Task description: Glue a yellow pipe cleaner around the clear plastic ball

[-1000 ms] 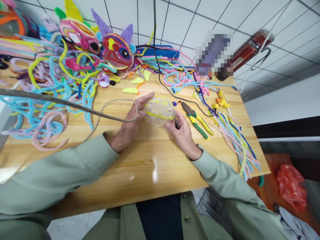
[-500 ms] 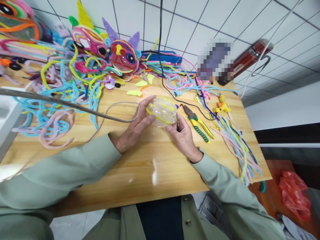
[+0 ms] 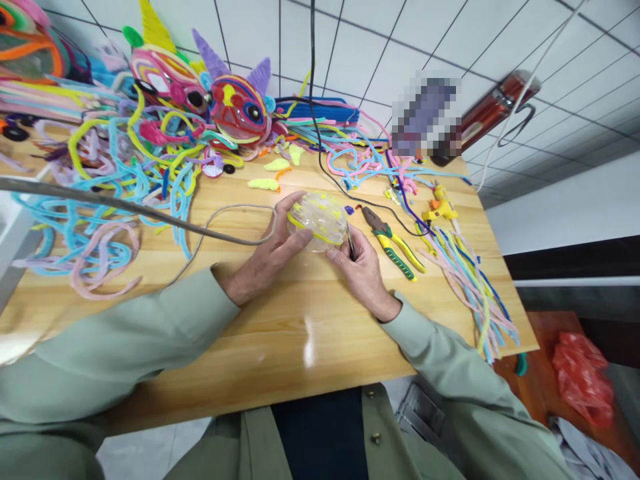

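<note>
My left hand (image 3: 267, 259) is closed around one end of a clear plastic bottle piece (image 3: 323, 219), with its thumb on the near side. A yellow strip runs round the piece and yellow flecks mark its upper side. On the right, my right hand (image 3: 361, 270) grips a dark slim tool (image 3: 352, 243) whose kind I cannot make out; its thumb is at the lower right of the plastic. Combination pliers (image 3: 393, 243) with green and yellow handles lie just right of that hand. A small blue bit (image 3: 349, 209) rests beyond the piece.
Pipe cleaners (image 3: 117, 173) are heaped at left, more (image 3: 473, 290) at right. Decorated animal heads (image 3: 243, 110) stand along the tiled wall. A yellow glue gun (image 3: 440, 207) and red thermos (image 3: 487, 117) are at right. A black cable (image 3: 320, 150) and grey cord (image 3: 225, 208) cross the table.
The whole view has shifted slightly, so things appear a little further left. Both hands keep their hold, with the plastic piece turned very slightly at most.
</note>
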Motion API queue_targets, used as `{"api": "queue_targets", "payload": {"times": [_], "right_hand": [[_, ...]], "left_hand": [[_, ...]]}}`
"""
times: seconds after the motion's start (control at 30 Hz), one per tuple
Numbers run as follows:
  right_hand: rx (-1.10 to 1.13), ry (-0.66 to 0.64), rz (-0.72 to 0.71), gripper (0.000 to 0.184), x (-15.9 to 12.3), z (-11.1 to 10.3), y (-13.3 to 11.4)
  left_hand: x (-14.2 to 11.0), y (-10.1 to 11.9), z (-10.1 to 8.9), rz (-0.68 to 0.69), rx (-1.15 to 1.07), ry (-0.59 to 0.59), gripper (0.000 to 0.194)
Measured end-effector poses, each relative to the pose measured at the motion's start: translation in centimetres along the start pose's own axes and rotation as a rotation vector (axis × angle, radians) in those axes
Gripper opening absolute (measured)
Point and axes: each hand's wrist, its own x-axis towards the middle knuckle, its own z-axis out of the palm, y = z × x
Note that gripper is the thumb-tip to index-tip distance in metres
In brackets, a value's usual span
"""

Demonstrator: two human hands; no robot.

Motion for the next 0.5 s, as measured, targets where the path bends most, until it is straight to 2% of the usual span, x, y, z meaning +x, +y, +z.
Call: {"api": "queue_targets", "payload": {"times": [0.17, 0.33, 0.5], "right_hand": [[-0.009, 0.013, 0.003, 0.083, 0.1, 0.0, 0.1], [-0.024, 0.016, 0.001, 0.083, 0.1, 0.0, 0.4], [-0.023, 0.023, 0.009, 0.084, 0.0, 0.1, 0.5]], "left_hand": [[-0.1, 0.0, 0.0, -0.009, -0.021, -0.005, 0.083], [0.0, 0.0, 0.4, -0.039, -0.093, 0.003, 0.09], [0.0, -0.9, 0.4, 0.028, -0.049, 0.018, 0.09]]}}
